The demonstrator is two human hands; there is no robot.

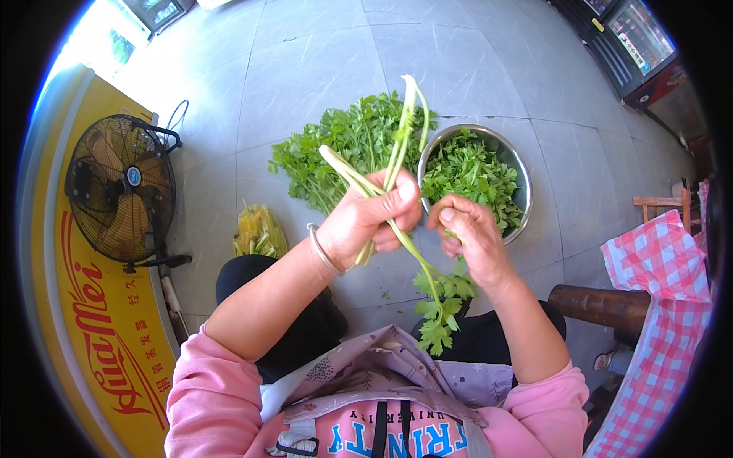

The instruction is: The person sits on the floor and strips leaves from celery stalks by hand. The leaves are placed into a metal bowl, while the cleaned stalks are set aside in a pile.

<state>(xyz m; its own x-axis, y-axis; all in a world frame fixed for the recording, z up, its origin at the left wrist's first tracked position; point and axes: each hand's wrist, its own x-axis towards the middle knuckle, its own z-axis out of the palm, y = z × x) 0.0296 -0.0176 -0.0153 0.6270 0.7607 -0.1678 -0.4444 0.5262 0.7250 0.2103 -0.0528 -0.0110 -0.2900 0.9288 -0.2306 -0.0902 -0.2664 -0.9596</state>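
Note:
My left hand (375, 214), with a bangle at the wrist, is closed around several pale green celery stalks (408, 117). One stalk runs down to the right and ends in leaves (440, 318) above my lap. My right hand (465, 232) is beside it with curled fingers, close to the steel bowl's near rim; a bit of green shows under the fingers, and whether they pinch it I cannot tell. Picked leaves (472, 177) lie in the steel bowl (528, 197). Left of the bowl a big heap of leafy celery (343, 143) rests on the floor.
A bag of yellowish stalks (260, 232) stands on the grey tiled floor (312, 63) by my left knee. At the left, a black fan (121, 189) is against a yellow cabinet (109, 320). A checked cloth (655, 257) and a brown cylinder (601, 306) are at the right.

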